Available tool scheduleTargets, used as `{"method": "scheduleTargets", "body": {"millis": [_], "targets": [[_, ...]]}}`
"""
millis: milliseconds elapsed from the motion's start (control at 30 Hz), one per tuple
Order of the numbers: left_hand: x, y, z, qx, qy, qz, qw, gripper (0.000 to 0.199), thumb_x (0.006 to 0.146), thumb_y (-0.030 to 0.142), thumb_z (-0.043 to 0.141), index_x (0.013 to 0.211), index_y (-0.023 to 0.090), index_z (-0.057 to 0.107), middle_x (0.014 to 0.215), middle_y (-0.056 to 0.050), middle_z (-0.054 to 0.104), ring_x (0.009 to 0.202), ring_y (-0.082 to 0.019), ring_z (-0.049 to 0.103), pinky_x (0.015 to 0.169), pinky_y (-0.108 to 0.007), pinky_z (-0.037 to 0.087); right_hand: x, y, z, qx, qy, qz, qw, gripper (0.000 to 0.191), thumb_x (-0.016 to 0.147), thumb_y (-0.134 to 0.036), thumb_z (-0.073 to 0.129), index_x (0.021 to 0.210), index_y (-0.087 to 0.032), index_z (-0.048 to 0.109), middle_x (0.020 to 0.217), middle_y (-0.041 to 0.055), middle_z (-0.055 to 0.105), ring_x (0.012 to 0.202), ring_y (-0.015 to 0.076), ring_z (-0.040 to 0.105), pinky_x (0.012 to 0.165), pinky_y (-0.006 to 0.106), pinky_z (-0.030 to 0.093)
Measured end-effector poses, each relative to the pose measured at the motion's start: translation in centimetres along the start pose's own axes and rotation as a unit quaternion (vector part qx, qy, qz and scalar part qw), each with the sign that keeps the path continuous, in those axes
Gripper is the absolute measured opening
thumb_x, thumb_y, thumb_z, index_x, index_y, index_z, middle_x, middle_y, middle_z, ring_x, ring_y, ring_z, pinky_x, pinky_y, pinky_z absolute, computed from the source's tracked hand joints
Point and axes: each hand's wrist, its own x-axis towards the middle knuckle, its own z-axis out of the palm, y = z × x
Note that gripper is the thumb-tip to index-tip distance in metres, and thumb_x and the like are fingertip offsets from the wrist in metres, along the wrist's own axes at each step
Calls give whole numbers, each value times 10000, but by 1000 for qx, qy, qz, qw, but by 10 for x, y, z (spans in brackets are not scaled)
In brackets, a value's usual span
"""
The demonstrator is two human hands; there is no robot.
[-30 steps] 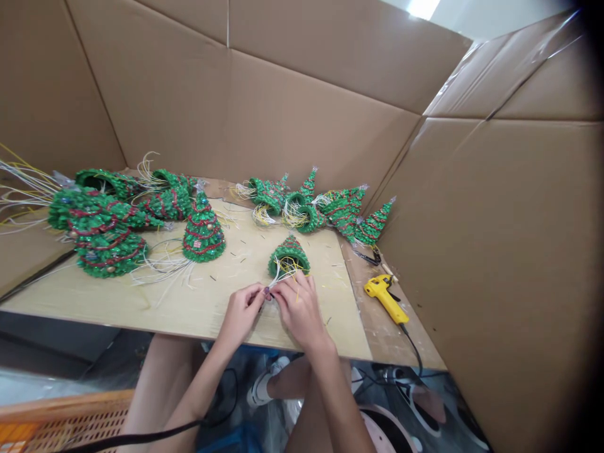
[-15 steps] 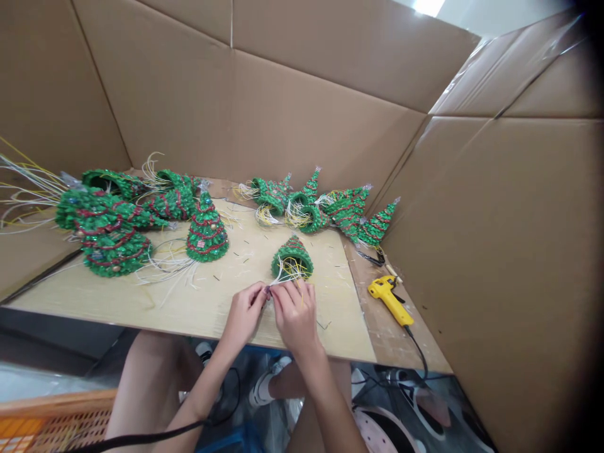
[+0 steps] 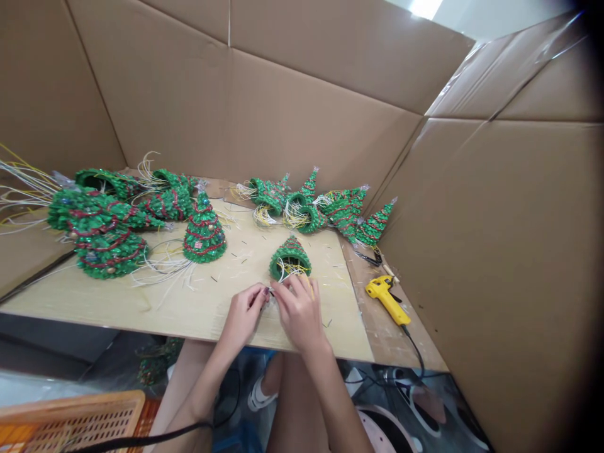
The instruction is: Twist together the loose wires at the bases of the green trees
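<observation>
Green tinsel tree (image 3: pixel 289 257) lies on its side on the plywood board (image 3: pixel 141 302), open base toward the person. Left hand (image 3: pixel 243 318) and right hand (image 3: pixel 299 313) meet just below it, fingertips in a narrow pinch on the white and yellow wires (image 3: pixel 291 270) trailing from the base; the exact strands are hidden. Step in hand appears to be sorting these wires. Loose ends seem to call for further separating. Yellow glue gun (image 3: pixel 384 297) lies to the right, untouched.
</observation>
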Motion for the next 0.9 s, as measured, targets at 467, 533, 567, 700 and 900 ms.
{"method": "scheduleTargets", "body": {"millis": [467,533,567,700,900], "targets": [[0,-4,-1,-3,-6,-15,1000,338,865,450,430,660,183,461,587,30,400,575,-124,368,555,-229,258,-33,35,-73,26,254,220,942,127,843,-185,509,857,-180,635,786,77,652,725,187,592,686,330,474],[0,-4,-1,-4,-4,-17,1000,344,859,462,429,661,183,466,586,29,400,572,-126,369,554,-229,261,-23,60,-65,136,158,255,944,178,838,-244,495,824,-167,655,757,77,673,670,182,609,610,304,475],[1,-4,-1,-3,-4,-17,1000,348,857,468,428,663,183,471,586,28,400,570,-126,368,552,-229,261,-19,70,-59,217,98,258,936,201,834,-264,490,837,-162,664,753,75,682,659,179,623,582,290,480],[1,-5,0,-4,2,-13,1000,358,850,477,432,652,182,477,584,25,418,569,-127,382,551,-228,269,-13,82,-35,378,-42,218,899,224,781,-266,545,926,-164,683,887,80,711,754,184,657,635,292,515],[3,-7,0,3,9,-9,1000,354,858,461,435,649,178,478,588,22,440,576,-127,397,554,-225,277,-10,63,-24,312,-1,202,928,159,747,-224,588,834,-160,705,784,58,696,699,160,606,654,271,471]]}}
